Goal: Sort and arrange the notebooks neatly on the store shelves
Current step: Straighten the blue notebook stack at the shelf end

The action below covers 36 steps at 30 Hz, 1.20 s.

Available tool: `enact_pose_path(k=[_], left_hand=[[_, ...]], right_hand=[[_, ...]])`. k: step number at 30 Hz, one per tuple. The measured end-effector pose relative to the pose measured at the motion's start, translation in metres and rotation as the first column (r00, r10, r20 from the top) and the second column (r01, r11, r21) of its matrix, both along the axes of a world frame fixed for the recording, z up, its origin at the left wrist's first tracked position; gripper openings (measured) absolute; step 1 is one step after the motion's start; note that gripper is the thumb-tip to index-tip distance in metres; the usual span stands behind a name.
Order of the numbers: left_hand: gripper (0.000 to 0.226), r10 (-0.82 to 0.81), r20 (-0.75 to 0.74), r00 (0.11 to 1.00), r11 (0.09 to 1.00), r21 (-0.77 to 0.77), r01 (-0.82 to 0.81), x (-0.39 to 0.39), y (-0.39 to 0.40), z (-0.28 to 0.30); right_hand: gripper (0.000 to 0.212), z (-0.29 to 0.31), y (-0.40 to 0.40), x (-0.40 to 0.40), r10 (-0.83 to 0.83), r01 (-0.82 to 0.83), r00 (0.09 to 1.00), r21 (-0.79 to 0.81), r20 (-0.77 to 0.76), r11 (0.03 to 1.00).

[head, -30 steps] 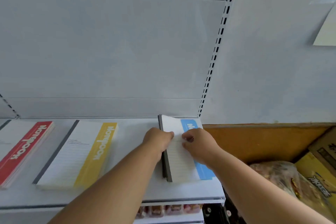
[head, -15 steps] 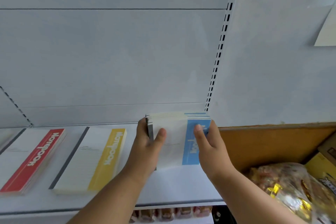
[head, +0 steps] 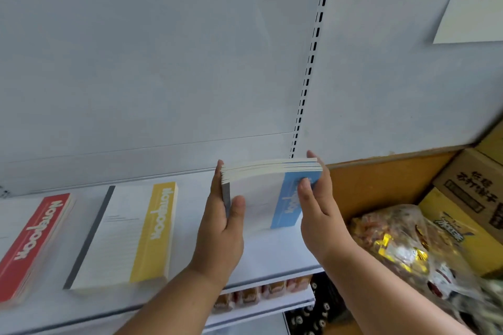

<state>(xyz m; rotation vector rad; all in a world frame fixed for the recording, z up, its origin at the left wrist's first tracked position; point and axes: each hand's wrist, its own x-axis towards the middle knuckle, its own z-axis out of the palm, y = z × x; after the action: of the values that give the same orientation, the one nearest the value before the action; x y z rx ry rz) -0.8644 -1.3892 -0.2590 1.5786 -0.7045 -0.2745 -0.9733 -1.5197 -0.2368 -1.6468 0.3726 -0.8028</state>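
both hands, the left hand (head: 221, 228) and the right hand (head: 318, 207), grip the blue notebook stack (head: 269, 193) upright on the shelf (head: 272, 255) to square its edges, and next it probably must lie flat beside the yellow stack (head: 128, 234).

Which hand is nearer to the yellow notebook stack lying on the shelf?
Left. The left hand grips the spine side of the blue notebook stack, just right of the yellow notebook stack. The right hand holds the blue stack's far side, farther away.
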Motion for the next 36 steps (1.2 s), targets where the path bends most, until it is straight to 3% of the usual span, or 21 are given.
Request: enact_pose_path(k=[2,5,8,10,14,19,22,27,30,36], left_hand=[[0.067,-0.006,-0.021,1.000,0.999,-0.032,0.005,-0.006,0.003,0.002],[0.063,0.010,-0.077,0.997,0.992,-0.127,-0.020,-0.015,0.000,0.008],[0.055,0.079,-0.087,0.993,0.991,-0.098,-0.088,-0.016,-0.004,0.013],[0.049,0.149,-0.066,0.987,0.989,-0.016,-0.150,-0.013,-0.004,0.015],[0.041,0.233,-0.031,0.972,0.971,0.060,-0.231,-0.015,-0.004,0.019],[0.048,0.209,-0.028,0.978,0.972,0.113,-0.204,-0.022,-0.002,0.020],[0.045,0.242,-0.028,0.970,0.960,0.151,-0.235,-0.018,-0.004,0.016],[0.037,0.249,-0.021,0.968,0.943,0.234,-0.237,-0.024,-0.003,0.005],[0.038,0.236,0.005,0.972,0.930,0.290,-0.228,-0.024,-0.002,-0.003],[0.039,0.220,-0.001,0.976,0.919,0.335,-0.207,-0.023,0.001,-0.014]], right_hand=[[0.048,0.004,-0.001,-0.001,-0.077,0.083,0.996,-0.136,0.043,0.987],[0.038,0.013,-0.013,0.003,-0.097,0.099,0.995,-0.412,0.027,0.906],[0.040,0.019,-0.031,0.008,-0.097,0.081,0.995,-0.517,-0.002,0.852],[0.036,0.020,-0.036,0.009,-0.102,0.108,0.994,-0.490,0.039,0.865],[0.029,0.015,-0.031,0.005,-0.137,0.172,0.980,-0.265,0.144,0.949],[0.032,0.011,-0.040,0.008,-0.106,0.170,0.982,-0.492,0.155,0.854],[0.037,0.007,-0.040,0.007,-0.074,0.097,0.995,-0.464,0.069,0.881],[0.051,-0.020,-0.024,0.002,-0.005,-0.013,0.996,-0.205,-0.086,0.979],[0.040,-0.043,-0.016,-0.001,0.092,-0.099,0.990,-0.062,-0.111,0.993],[0.048,-0.054,-0.016,-0.005,0.081,-0.089,0.975,-0.029,-0.205,0.996]])
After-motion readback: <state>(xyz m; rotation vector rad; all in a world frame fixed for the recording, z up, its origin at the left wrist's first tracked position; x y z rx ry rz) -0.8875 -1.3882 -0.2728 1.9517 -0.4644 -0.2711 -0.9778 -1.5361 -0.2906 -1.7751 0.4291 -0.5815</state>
